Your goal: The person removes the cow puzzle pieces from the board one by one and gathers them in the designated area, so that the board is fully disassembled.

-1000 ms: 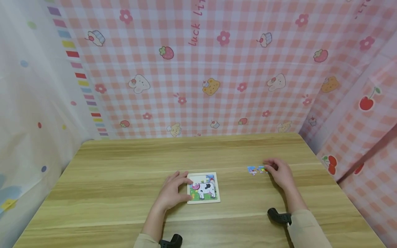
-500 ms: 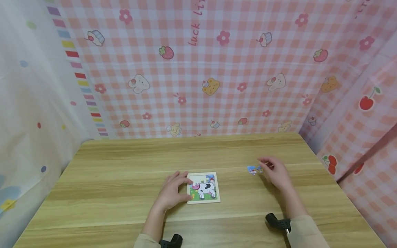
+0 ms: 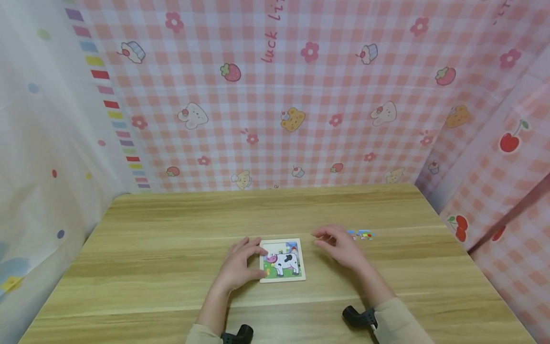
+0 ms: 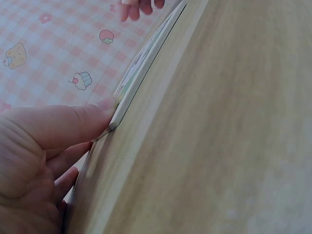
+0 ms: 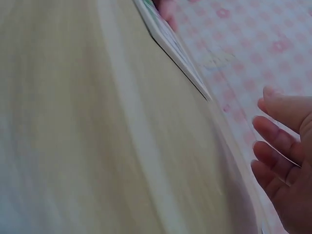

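Note:
A square wooden jigsaw puzzle board (image 3: 282, 260) with a cow picture lies flat on the table, a pale bare patch at its upper left. My left hand (image 3: 240, 263) holds the board by its left side, thumb and index finger apart on the frame. In the left wrist view the thumb (image 4: 92, 119) presses at a corner of the board. My right hand (image 3: 341, 246) hovers right of the board, thumb and index finger bent toward each other. I cannot tell whether a piece is between them. Behind that hand lie colourful puzzle pieces (image 3: 365, 234), partly covered.
The wood-grain table (image 3: 172, 267) reaches back to a pink checked curtain (image 3: 275, 86). White dotted cloth (image 3: 51, 167) hangs on the left, and a cherry-print curtain (image 3: 507, 191) on the right. A black strap device (image 3: 358, 317) sits on the right wrist.
My right hand has moved left from the loose pieces toward the board, uncovering the yellow and red piece. My left hand and the board have stayed in place.

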{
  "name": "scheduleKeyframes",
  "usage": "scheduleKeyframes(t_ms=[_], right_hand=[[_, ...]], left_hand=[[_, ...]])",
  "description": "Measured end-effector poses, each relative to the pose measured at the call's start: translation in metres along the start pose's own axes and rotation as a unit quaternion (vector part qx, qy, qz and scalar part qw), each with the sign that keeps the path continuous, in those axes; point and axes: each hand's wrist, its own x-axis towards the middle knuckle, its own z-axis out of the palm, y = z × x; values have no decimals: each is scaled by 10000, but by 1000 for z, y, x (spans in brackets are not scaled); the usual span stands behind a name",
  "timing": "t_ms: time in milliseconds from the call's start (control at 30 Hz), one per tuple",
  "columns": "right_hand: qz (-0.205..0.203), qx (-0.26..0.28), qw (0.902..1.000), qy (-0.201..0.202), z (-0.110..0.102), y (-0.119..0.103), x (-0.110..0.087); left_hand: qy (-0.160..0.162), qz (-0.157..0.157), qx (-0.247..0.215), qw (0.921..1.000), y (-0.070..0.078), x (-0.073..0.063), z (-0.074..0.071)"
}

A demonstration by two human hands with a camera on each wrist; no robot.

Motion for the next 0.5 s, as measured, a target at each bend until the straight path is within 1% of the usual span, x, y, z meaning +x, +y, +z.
scheduleKeyframes(t_ms=[200, 300, 400, 500], right_hand=[[-157, -214, 9972, -697, 18, -12, 7], [-304, -170, 9944, -1001, 24, -17, 10], [-479, -207, 9916, -1183, 29, -19, 13], [-563, -341, 9899, -1258, 33, -21, 16]], left_hand=[[-13, -10, -6, 10000, 2, 0, -1], [-23, -19, 2, 10000, 2, -1, -2], [-30, -36, 11, 10000, 3, -1, -2], [-23, -41, 22, 10000, 4, -1, -2]])
